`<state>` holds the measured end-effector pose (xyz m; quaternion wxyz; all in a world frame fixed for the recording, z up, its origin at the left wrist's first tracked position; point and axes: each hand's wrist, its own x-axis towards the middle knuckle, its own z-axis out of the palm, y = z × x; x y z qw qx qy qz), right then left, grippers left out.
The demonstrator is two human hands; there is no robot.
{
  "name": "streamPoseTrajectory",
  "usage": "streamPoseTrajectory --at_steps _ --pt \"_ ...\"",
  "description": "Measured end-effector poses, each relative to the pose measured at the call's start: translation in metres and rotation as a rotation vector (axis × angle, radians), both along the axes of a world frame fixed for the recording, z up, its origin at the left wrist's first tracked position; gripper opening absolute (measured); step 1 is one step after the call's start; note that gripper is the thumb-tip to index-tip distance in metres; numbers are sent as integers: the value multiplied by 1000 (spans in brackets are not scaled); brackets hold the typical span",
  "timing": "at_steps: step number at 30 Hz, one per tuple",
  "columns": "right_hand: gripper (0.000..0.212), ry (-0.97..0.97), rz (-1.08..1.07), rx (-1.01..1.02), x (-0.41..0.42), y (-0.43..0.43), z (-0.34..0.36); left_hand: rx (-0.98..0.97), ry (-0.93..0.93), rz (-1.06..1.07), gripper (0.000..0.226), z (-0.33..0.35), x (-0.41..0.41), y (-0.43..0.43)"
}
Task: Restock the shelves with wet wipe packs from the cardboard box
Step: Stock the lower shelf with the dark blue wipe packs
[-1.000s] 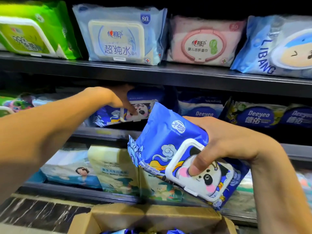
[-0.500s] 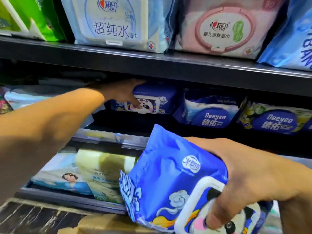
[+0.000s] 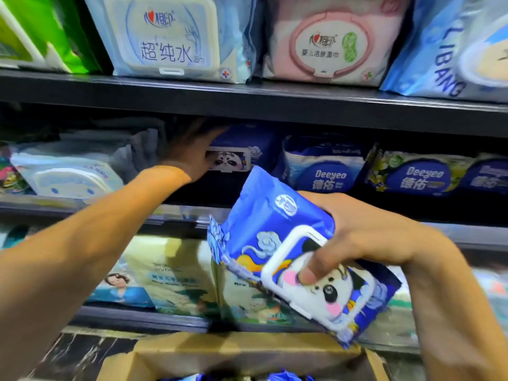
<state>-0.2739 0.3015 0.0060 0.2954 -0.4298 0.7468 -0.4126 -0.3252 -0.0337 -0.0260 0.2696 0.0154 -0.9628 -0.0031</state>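
- A shop aisle of dark metal shelving crammed with wet wipes. The middle shelf (image 3: 467, 235) sits in deep shadow under the tier above it.
- On the middle shelf, the left hand (image 3: 192, 152) reaches in against a blue panda pack, the shelved pack (image 3: 236, 158), just left of the Deeyeo packs (image 3: 327, 169). The gloom hides whether the fingers clasp it or merely press it.
- In front of and below that shelf, the right hand (image 3: 357, 237) grasps a matching held pack (image 3: 275, 243), tilted, with the thumb on its white lid.
- Lower still, the open box (image 3: 247, 353) stands on the floor, with more blue wrappers peeping out of it.
- The step appears to be seating one pack while the second waits its turn.
- Next, the held pack likely needs levelling, lid facing out, then sliding into the same slot on the middle shelf once the left hand clears the way.
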Motion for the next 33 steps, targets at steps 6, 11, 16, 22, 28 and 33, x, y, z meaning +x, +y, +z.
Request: streamPoseTrajectory --at_steps 6,11,16,22,28,33 --pt "54 46 -99 38 17 4 7 1182 -147 -439 24 5 139 81" --pt "57 153 -68 93 39 -11 21 1118 -245 -568 88 -9 192 111" --pt "89 133 -118 15 50 -20 11 1326 9 -520 83 -11 213 112" --pt "73 56 -328 -226 28 5 10 1681 189 -358 72 -5 230 96" --pt "50 -174 -306 -306 48 -33 -18 1809 145 -204 46 8 230 76" --pt "26 -42 -492 -351 57 -77 -13 1451 18 -88 47 27 211 51"
